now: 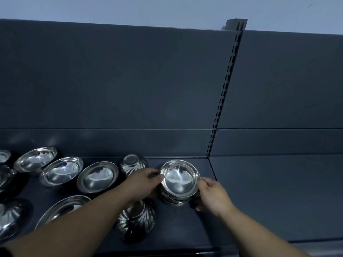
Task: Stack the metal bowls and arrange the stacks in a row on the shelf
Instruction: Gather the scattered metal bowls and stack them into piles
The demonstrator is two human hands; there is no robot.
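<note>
Stack of metal bowls [179, 184] on shelf [204, 219], between both hands, left hand [143, 180] and right hand [211, 196] fingers gripping its rim

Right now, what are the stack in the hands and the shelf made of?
Stack of bowls: likely stainless steel, polished; mirror reflections and bright glints inside. Shelf: probably painted sheet metal, matte dark grey; even dull sheen, slotted upright behind it.
</note>
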